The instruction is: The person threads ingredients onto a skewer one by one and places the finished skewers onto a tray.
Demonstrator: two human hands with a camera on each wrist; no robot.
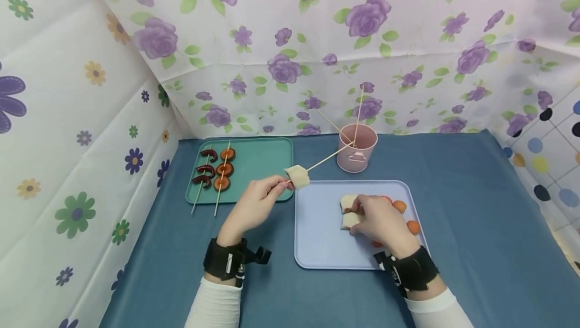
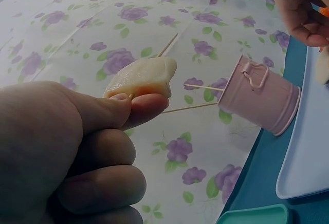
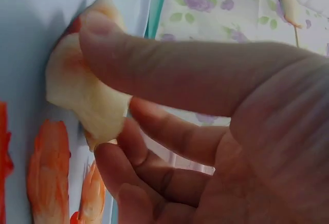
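My left hand (image 1: 280, 184) pinches a thin wooden skewer (image 1: 328, 157) between thumb (image 2: 97, 112) and forefinger, just behind a pale food piece (image 1: 297, 176) threaded on it. The same pale piece (image 2: 141, 76) fills the middle of the left wrist view. My right hand (image 1: 360, 215) rests on the light blue tray (image 1: 317, 237) and pinches a second pale piece (image 3: 82, 95) between thumb (image 3: 169, 64) and fingers. Another pale piece (image 1: 348, 202) lies just beyond it. Orange shrimp-like pieces (image 1: 413, 227) lie by the right hand, partly hidden under it.
A pink cup (image 1: 358, 149) holding loose skewers stands behind the blue tray. A green tray (image 1: 263, 159) at the left carries two filled skewers (image 1: 222, 169) of dark red and orange rounds. Blue cloth (image 1: 476, 207) covers the table; floral sheets wall it in.
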